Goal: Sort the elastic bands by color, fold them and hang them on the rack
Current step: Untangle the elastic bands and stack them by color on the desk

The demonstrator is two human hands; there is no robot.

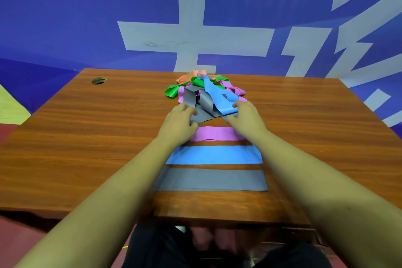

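Folded grey band [210, 179], folded blue band [214, 154] and folded pink band [215, 133] lie in rows on the counter [87, 137]. Beyond them the left hand [179, 122] grips the loose grey band [204, 113] by its left edge, and the right hand [245, 117] pinches its right corner below the tangled pile [204, 89]. Sorting is under way; next it likely needs pulling free and folding.
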